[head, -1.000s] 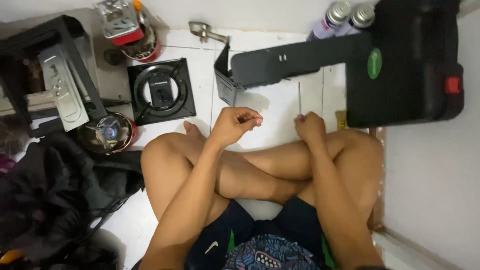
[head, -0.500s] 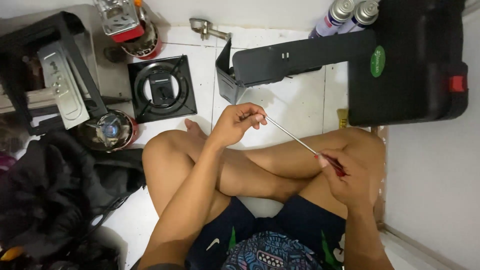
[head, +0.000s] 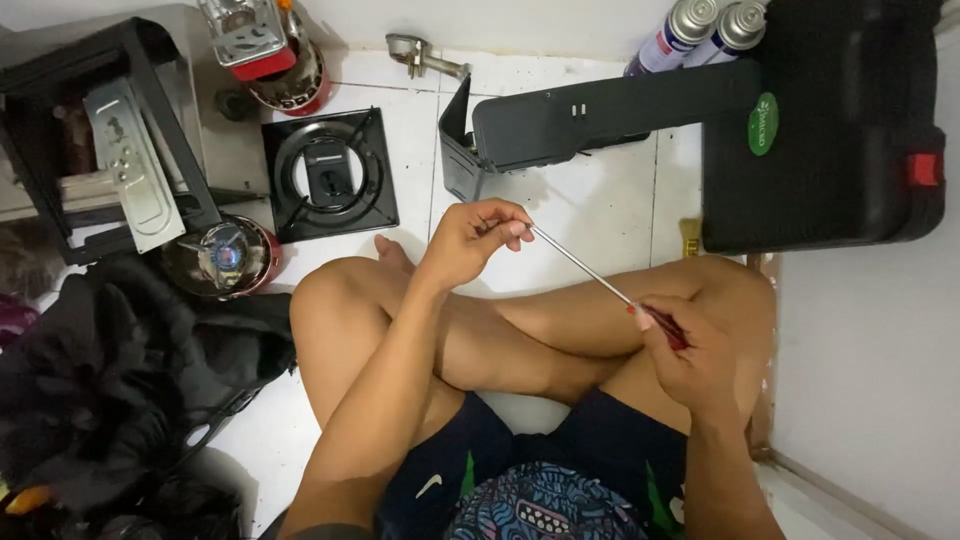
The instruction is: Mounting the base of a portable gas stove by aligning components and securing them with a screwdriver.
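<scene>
1. The person is sitting cross-legged on the tiled floor (head: 610,215), holding a long screwdriver (head: 590,274) across the knees with both hands.
2. The right hand (head: 690,355) is wrapping its grip around the dark red handle, fingers pressed closed on it, just above the right knee.
3. The left hand (head: 470,240) is pinching the far tip of the thin metal shaft between thumb and fingertips; what sits at the tip, if anything, is too small to tell.
4. Ahead of the left grip, a dark metal stove body (head: 560,125) is standing on its edge, with a black carrying case (head: 840,130) beside it, ahead of the right grip.
5. Well to the left of the left grip, a square black burner plate (head: 330,175) is lying flat, a small round camping burner (head: 220,255) is sitting near it, and dark clothing (head: 110,380) is piled below that.
6. Two spray cans (head: 705,25) are standing by the wall, well beyond both grips.
7. Judged risks: the shaft is running close over bare legs, so a slipping pinch could be jabbing the tip into skin; any small part at the tip could be dropping and rolling among the floor clutter.
</scene>
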